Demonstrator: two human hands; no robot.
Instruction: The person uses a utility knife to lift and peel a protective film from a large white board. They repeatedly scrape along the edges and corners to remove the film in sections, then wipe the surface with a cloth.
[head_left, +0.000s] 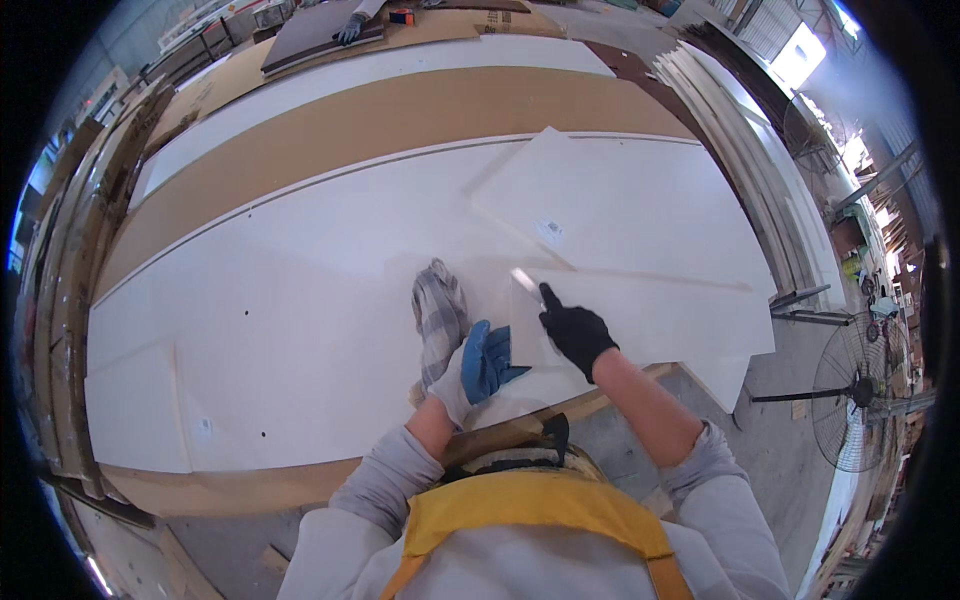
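Observation:
My left hand, in a blue and white work glove, is at the left edge of a small white panel, its fingers at or under that edge. In my right hand, in a black glove, is a flat, shiny metal blade or scraper, its tip near the panel's upper left corner. A checked grey and white cloth lies crumpled just beyond my left hand. Beneath everything is a large white board. Another white panel with a small label lies farther back, partly under the nearer one.
Brown cardboard and more boards lie beyond. A gloved hand of another person rests on a dark panel at the far side. Long white strips are stacked right, near a large fan. Wrapped boards stand left.

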